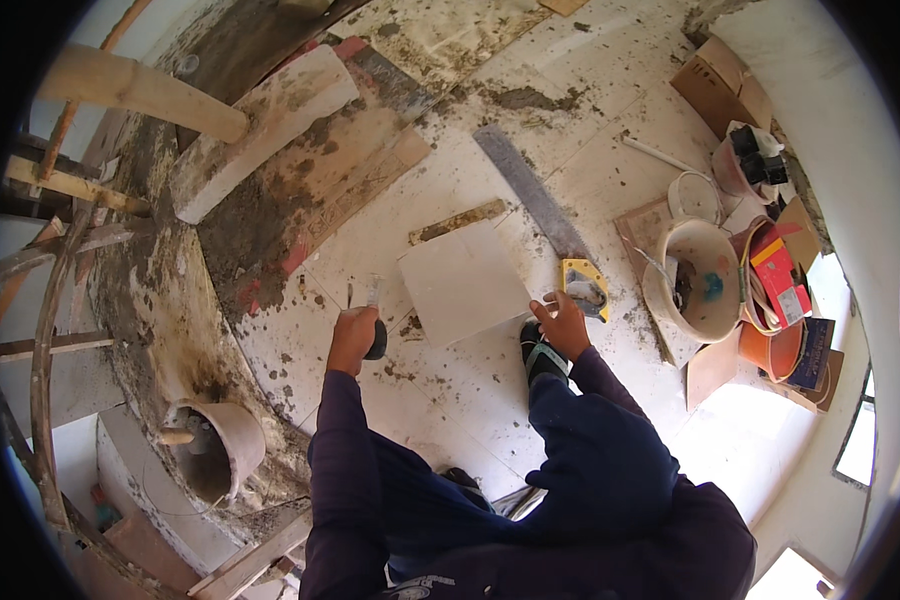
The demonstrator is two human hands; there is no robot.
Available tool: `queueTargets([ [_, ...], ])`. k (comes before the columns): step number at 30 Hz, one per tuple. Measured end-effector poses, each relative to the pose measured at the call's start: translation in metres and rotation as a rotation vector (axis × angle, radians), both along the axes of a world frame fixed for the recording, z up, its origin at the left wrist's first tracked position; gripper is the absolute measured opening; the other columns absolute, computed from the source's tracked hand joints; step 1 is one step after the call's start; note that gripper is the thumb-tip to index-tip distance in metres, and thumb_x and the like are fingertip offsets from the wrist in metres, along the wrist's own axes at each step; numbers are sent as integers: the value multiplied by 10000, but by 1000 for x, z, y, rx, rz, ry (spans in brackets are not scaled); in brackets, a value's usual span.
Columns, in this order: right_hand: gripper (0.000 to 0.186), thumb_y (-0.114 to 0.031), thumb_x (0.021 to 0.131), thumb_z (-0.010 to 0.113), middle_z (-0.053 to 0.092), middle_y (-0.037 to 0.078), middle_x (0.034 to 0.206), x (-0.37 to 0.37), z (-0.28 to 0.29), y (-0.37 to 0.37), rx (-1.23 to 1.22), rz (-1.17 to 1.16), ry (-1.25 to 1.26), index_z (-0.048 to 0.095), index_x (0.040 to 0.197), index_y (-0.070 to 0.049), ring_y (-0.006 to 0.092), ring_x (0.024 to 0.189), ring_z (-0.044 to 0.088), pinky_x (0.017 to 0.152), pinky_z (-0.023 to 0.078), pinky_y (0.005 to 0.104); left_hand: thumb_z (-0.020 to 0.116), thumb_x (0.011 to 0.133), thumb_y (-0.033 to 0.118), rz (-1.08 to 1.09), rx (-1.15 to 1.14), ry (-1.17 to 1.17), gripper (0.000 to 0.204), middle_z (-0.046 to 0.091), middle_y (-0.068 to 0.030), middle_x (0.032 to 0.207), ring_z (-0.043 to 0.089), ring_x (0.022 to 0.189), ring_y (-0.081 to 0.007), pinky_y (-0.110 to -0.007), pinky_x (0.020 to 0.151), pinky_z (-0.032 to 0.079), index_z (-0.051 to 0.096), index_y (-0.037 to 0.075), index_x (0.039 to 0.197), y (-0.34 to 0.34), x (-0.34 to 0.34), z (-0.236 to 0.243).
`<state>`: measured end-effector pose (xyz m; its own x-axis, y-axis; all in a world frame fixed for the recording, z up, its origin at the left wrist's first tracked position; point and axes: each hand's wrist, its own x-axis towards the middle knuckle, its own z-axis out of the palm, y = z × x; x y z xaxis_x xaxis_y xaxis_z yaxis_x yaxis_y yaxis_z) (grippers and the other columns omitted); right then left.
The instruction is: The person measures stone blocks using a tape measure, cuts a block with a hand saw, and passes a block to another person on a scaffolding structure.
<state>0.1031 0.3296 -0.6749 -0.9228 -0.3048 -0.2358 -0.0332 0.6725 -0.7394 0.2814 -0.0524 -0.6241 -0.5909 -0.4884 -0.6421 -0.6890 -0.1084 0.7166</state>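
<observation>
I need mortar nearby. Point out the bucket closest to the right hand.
The pale bucket on the floor just right of the right hand; the grey bucket sits far off at lower left.

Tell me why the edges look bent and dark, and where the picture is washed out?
Head view: the fisheye lens bows straight lines like the long metal straightedge and leaves a black rim; daylight overexposes the floor at lower right beside the white bucket; the centre stays fairly sharp.
</observation>
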Motion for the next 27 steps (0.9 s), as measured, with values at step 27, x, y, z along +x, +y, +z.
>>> queueTargets([
  [27, 242, -126, 944, 739, 679, 146, 1101, -67, 6, -210, -193, 963, 493, 696, 1157, -20, 352, 1124, 647, 1013, 503, 458, 638, 877, 359, -901, -144, -174, 332, 725, -42, 826, 629, 770, -182, -344, 773, 500, 817, 82, 913, -68, -123, -16],
])
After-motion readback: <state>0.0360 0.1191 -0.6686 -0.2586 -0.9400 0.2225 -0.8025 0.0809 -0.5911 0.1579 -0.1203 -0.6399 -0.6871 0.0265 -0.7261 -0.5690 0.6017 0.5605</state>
